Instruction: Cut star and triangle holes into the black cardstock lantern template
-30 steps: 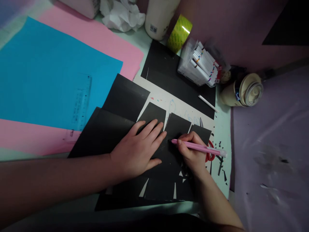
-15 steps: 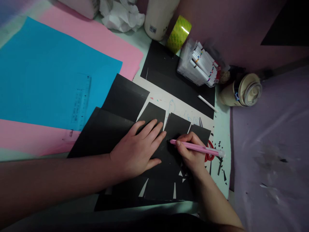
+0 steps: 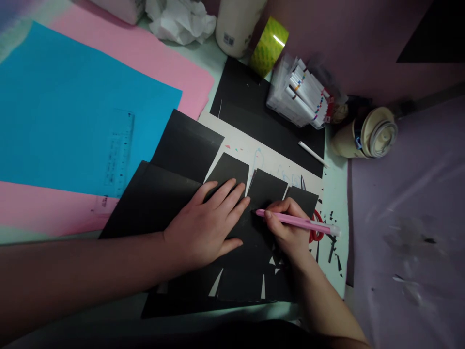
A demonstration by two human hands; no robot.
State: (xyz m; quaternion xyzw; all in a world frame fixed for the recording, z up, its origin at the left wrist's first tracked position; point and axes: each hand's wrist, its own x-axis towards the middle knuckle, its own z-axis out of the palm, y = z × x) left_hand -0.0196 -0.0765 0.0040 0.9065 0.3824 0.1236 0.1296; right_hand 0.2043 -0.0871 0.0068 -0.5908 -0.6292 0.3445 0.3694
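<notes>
Black paper [image 3: 232, 252] with slits cut into its edges lies on the table. My left hand [image 3: 209, 223] rests flat on it with the fingers spread, holding nothing. Pinched in my right hand [image 3: 290, 228] is a pink pen [image 3: 298, 221], its tip touching the black paper just right of my left fingers. Red-handled scissors [image 3: 317, 227] lie partly hidden behind my right hand. Under the black paper is a white sheet [image 3: 236, 143] with faint blue drawing.
Blue paper [image 3: 72, 106] bearing a clear ruler [image 3: 123, 150] lies over pink paper [image 3: 189, 72] at left. Behind are yellow tape [image 3: 269, 47], a box of markers [image 3: 301, 92], crumpled tissue [image 3: 179, 22] and cups [image 3: 365, 135]. Black scraps [image 3: 332, 247] lie at right.
The view has shifted very slightly. Both hands keep their places on the black paper, and the pen tip rests at the same spot.
</notes>
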